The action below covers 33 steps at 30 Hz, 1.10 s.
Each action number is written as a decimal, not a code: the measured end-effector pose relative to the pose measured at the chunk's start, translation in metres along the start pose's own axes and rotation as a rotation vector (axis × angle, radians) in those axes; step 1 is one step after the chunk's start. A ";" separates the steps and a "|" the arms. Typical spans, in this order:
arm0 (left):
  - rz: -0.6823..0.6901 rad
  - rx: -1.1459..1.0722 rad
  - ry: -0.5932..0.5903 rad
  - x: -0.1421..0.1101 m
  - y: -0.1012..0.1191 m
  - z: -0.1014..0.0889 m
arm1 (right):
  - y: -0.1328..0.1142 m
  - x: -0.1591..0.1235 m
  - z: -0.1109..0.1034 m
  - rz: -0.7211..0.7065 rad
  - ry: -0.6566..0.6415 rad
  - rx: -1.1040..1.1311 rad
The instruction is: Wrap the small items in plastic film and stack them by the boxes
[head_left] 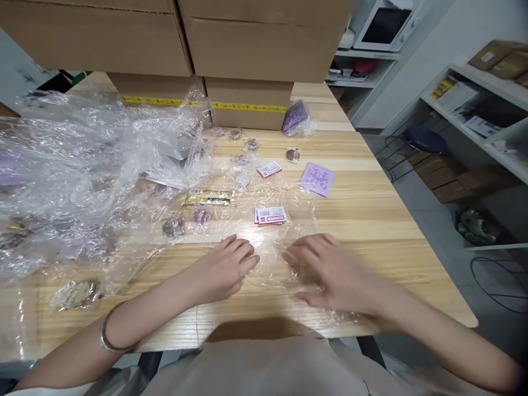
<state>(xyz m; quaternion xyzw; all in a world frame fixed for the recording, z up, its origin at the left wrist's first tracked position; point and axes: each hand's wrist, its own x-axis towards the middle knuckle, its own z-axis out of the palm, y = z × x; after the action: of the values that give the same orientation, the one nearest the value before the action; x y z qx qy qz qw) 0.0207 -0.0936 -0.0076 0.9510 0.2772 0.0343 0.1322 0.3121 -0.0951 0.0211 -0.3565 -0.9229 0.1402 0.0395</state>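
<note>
A thin sheet of clear plastic film (pixel 268 267) lies on the wooden table between and under my hands. My left hand (pixel 231 267) rests at its left edge, fingers loosely bent and a little apart, with nothing visible in them. On the right, my right hand (pixel 334 272) is over the film, thumb well apart from its bent fingers, slightly blurred. Just beyond my hands a small stack of white-and-red cards (pixel 270 215) sits on or under the film; I cannot tell which. To its left are a gold sachet (pixel 209 197) and a wrapped purple piece (pixel 202 215).
Crumpled clear plastic (pixel 94 148) with wrapped items covers the table's left side. A wrapped nut-like piece (pixel 75 294) lies at the near left. Cardboard boxes (pixel 256 49) stand along the back. A purple packet (pixel 317 179) and wrapped purple block (pixel 296 117) are at right.
</note>
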 end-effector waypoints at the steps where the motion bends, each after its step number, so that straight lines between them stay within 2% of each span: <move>1: -0.002 0.027 0.012 0.000 0.000 -0.001 | -0.009 -0.002 0.010 -0.021 0.017 -0.017; 4: -0.047 0.087 0.043 0.001 0.002 -0.007 | -0.028 -0.003 0.037 -0.025 0.109 -0.160; 7: -0.103 0.137 0.031 0.000 0.004 -0.017 | -0.031 -0.002 0.048 0.043 0.163 -0.303; 10: -0.150 0.103 0.073 0.000 0.005 -0.029 | -0.024 -0.005 0.037 0.161 0.186 -0.358; 13: -0.181 0.018 0.149 0.000 0.004 -0.035 | -0.007 -0.014 0.014 0.282 0.164 -0.349; 15: -0.191 -0.016 0.150 -0.001 0.000 -0.035 | 0.009 -0.020 -0.003 0.299 0.120 -0.304; 18: -0.273 0.032 0.099 -0.009 -0.013 -0.033 | 0.036 -0.024 -0.025 0.255 0.053 -0.163; 21: -0.394 0.039 0.082 -0.021 -0.032 -0.038 | 0.059 -0.017 -0.039 0.239 0.031 0.111; 23: -0.448 -0.096 0.102 -0.028 -0.044 -0.047 | 0.073 -0.008 -0.040 0.280 0.037 0.372; 25: -0.505 -0.353 0.122 -0.030 -0.052 -0.057 | 0.085 0.003 -0.033 0.360 0.101 0.627; 27: -0.588 -0.643 0.204 -0.025 -0.057 -0.064 | 0.096 0.015 -0.020 0.469 0.251 0.822; 29: -0.660 -0.844 0.369 -0.014 -0.059 -0.064 | 0.103 0.027 -0.007 0.578 0.423 0.956; 31: -0.696 -0.923 0.525 -0.001 -0.062 -0.057 | 0.108 0.039 0.004 0.669 0.521 1.003; 33: -0.721 -0.910 0.574 0.011 -0.067 -0.048 | 0.114 0.049 0.011 0.720 0.564 0.918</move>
<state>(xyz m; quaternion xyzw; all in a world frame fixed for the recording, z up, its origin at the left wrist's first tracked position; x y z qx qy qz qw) -0.0113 -0.0218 0.0205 0.6003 0.5614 0.3546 0.4458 0.3481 0.0158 -0.0232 -0.6137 -0.5458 0.4260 0.3794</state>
